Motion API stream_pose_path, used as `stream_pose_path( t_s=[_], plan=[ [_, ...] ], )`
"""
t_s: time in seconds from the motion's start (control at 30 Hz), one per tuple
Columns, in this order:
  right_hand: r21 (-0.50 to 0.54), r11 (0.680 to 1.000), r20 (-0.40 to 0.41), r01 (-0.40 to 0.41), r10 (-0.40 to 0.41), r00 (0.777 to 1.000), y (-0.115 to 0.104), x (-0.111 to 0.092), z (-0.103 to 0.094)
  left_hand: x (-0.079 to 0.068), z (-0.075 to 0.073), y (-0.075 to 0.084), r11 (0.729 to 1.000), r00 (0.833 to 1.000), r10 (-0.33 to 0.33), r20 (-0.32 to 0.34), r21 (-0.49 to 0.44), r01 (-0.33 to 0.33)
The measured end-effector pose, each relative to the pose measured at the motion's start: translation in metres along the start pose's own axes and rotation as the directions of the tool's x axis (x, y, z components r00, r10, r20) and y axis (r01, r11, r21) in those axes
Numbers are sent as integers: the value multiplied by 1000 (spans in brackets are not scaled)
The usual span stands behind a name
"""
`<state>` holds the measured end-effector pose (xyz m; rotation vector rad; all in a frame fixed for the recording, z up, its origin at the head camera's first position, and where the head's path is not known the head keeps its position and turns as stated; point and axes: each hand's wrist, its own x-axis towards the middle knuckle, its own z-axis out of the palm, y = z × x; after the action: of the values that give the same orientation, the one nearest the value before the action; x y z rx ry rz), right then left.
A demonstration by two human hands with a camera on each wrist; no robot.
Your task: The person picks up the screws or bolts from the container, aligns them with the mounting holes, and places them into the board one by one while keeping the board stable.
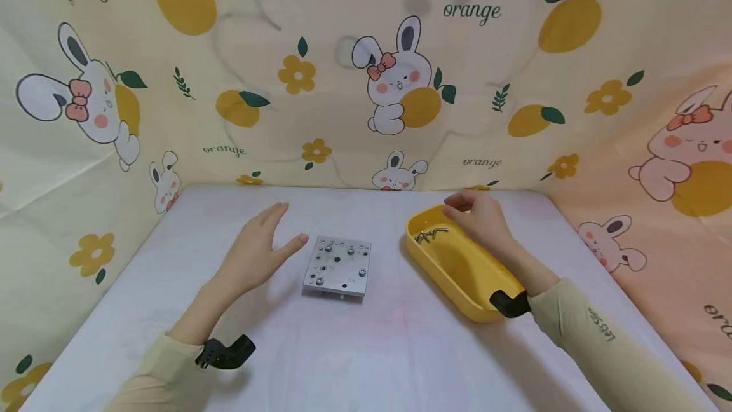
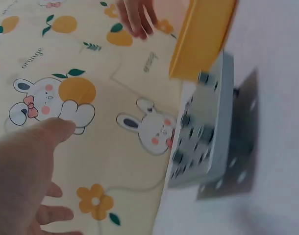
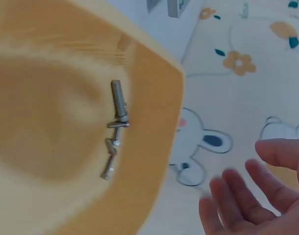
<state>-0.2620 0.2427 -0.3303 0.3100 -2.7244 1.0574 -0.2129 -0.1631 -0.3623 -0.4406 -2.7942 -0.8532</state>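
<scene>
A square silver metal plate (image 1: 337,274) with holes and several screws in its top lies mid-table. To its left, my left hand (image 1: 251,256) hovers above the table, thumb and fingers spread and nothing held. The left wrist view has this hand (image 2: 29,161) apart from the plate (image 2: 220,142), whose screw heads stick up and whose underside sits raised. Over the far end of a yellow tray (image 1: 443,288) is my right hand (image 1: 483,218). Seen from the right wrist, that hand (image 3: 267,191) has loosely bent fingers and holds nothing. Several small metal screws (image 3: 118,100) lie in the tray's far end.
White cloth (image 1: 377,361) covers the table. A patterned curtain (image 1: 320,119) with rabbits and oranges hangs along the back and both sides. Black wrist mounts sit on the left wrist (image 1: 225,353) and the right wrist (image 1: 511,304).
</scene>
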Motion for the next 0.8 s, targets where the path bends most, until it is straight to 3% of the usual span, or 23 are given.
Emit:
stream_pose_path(
  t_s=[0.07,0.13,0.27,0.37,0.53,0.67,0.8],
  plan=[
    [116,986,83,-119,110,990,4,6,-2,-8,7,3,996,1000,-6,10,-93,7],
    [217,947,162,-237,205,965,9,12,-3,-15,16,5,986,1000,-19,23,-167,23],
    [302,878,267,-371,295,917,18,20,-1,-25,35,7,964,998,-51,38,-260,59],
    [296,862,300,-411,324,897,23,23,3,-29,47,6,952,997,-68,30,-296,73],
    [308,833,332,-460,359,872,31,25,15,-33,60,4,955,999,-43,0,-295,41],
    [343,805,337,-484,375,863,36,25,24,-35,66,1,958,1000,-28,-8,-286,24],
    [399,765,343,-506,387,856,40,24,28,-36,73,-2,953,998,-58,-2,-299,55]
  ],
)
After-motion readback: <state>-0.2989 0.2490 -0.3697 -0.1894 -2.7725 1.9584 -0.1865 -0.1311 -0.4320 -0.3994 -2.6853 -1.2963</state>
